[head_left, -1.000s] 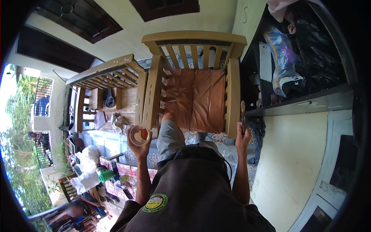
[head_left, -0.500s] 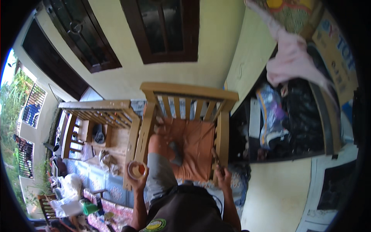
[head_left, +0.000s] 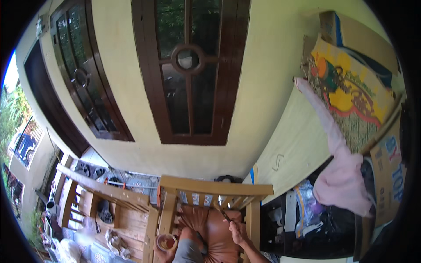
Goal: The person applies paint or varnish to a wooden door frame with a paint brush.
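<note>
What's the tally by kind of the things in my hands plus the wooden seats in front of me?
Clear cup, left hand: 1
Thin tool, right hand: 1
Wooden seats, cushioned chair and uncushioned bench: 2
Total: 4

Open room lay above the top rail (head_left: 215, 187), before the wall (head_left: 193, 162). Slats (head_left: 201, 199), narrowly gapped, stood ahead of the right hand (head_left: 237, 232); the knee (head_left: 187, 236) blocked space between it and the left hand (head_left: 166, 256).
</note>
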`<state>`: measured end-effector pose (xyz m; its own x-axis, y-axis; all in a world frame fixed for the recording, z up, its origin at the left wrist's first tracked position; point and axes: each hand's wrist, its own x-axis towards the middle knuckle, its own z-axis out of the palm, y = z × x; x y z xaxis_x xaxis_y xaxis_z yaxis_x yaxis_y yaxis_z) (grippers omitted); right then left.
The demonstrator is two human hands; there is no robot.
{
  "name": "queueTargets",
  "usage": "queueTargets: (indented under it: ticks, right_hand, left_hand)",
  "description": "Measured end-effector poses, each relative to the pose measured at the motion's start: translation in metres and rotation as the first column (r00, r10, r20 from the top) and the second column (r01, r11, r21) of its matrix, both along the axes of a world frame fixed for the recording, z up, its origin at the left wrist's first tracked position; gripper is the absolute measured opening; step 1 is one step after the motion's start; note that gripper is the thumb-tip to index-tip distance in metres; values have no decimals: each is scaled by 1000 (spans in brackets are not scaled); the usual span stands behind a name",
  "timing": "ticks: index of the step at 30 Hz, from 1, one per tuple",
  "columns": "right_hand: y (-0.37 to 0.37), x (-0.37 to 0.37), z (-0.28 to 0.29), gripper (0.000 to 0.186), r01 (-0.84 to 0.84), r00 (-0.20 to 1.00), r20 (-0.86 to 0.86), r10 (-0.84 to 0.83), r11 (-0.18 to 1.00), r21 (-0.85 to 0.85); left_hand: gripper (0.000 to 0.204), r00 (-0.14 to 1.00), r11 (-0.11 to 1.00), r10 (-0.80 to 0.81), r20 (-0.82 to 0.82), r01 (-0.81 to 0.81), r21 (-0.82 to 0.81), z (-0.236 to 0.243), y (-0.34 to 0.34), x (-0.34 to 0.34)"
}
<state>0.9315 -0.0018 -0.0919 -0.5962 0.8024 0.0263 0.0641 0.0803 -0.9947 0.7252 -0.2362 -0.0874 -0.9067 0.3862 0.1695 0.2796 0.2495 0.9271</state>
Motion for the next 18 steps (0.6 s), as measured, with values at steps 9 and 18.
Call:
queueTargets:
  ticks: [9,18]
  right_hand:
    - [46,-90,184,27,-6,998,58,-5,983,182]
    - [84,-31,219,27,274,962,4,-274,961,-27]
  left_hand:
    - [49,998,998,-4,59,0,66,128,68,-67]
    - [52,959,958,-281,15,282,-58,236,173,-69]
